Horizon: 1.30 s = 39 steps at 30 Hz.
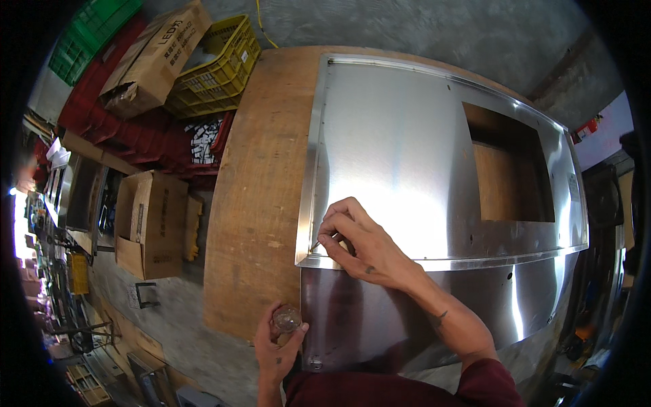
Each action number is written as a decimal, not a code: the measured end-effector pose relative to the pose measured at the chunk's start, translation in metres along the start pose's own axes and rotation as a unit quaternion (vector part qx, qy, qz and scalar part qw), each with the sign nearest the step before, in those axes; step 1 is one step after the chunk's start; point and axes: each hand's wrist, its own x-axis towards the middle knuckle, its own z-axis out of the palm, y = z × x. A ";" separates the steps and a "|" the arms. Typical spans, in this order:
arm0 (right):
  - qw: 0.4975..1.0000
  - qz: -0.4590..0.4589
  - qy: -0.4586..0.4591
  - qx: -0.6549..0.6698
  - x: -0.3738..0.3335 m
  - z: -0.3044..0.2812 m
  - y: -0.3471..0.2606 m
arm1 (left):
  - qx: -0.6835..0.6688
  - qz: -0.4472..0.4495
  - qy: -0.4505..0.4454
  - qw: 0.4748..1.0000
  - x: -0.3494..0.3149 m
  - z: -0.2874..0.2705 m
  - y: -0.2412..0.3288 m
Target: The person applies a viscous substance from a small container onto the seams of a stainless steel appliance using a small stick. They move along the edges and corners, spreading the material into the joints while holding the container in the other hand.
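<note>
A large stainless steel panel [386, 156] with a raised rim and a rectangular cutout [513, 180] lies on a wooden table. My right hand [356, 241] is over its near left corner, with thumb and fingers pinched close to the rim. A thin small item seems to show at the fingertips, too small to name. Lower left, beside the table's near edge, my left hand [279, 336] grips a small round clear container [287, 318]. What lies inside the container is unclear. A steel side face [407, 305] drops down toward me from the panel's near edge.
Bare wood of the tabletop [254, 197] extends left of the panel. Beyond it stand an open cardboard box [150, 227], red crates [146, 139] with small pale parts, a yellow crate [211, 81] and a long carton [159, 54]. A grey wall [407, 27] rises behind.
</note>
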 end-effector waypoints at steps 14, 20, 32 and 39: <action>1.000 -0.008 0.006 -0.018 -0.001 0.003 0.003 | -0.018 0.006 0.006 1.000 -0.001 0.001 -0.004; 1.000 -0.005 0.001 -0.023 -0.001 0.002 0.001 | -0.022 0.009 0.006 1.000 -0.001 0.000 -0.006; 1.000 -0.018 0.005 -0.022 -0.001 0.003 0.005 | -0.024 -0.001 0.006 1.000 -0.002 0.002 -0.003; 1.000 -0.004 -0.004 -0.020 -0.002 0.002 0.003 | -0.024 0.002 0.004 1.000 -0.001 0.002 -0.006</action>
